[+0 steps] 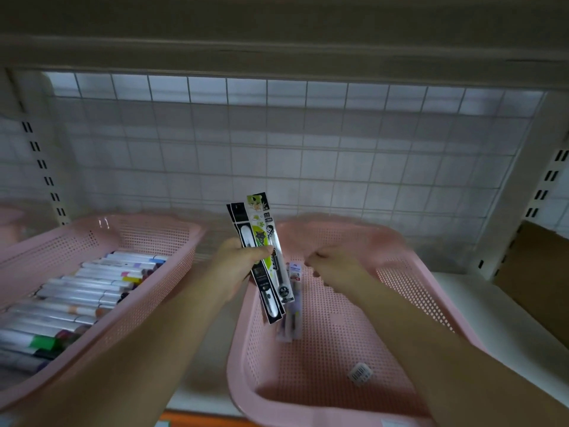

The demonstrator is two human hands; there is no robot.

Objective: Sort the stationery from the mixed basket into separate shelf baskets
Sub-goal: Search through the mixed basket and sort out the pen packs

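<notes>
Far left, a pink perforated basket (101, 232) sits on the white shelf (462, 291), filled with markers (92, 291) lying side by side, pale barrels with coloured caps; no print on them is legible. Behind runs a wire grid (277, 134). At centre the left hand (237, 263) grasps two pen packs (264, 241) held upright, thumb across their fronts, above the gap between the baskets and the near-left rim of the second one. One pack is black with a white pen inside; the other is green and white with a cartoon animal, and a round "0.5" mark shows near its lower end. Other lettering is too small to read. Just right of them, a purple pack (293, 291), blurred, stands inside the second pink basket (409, 272). The right hand (332, 268) hovers over that basket with fingers curled, close to the purple pack; whether it pinches anything cannot be told. A barcode sticker (360, 372) lies on the basket floor. Brown cardboard (532, 272) stands far right.
</notes>
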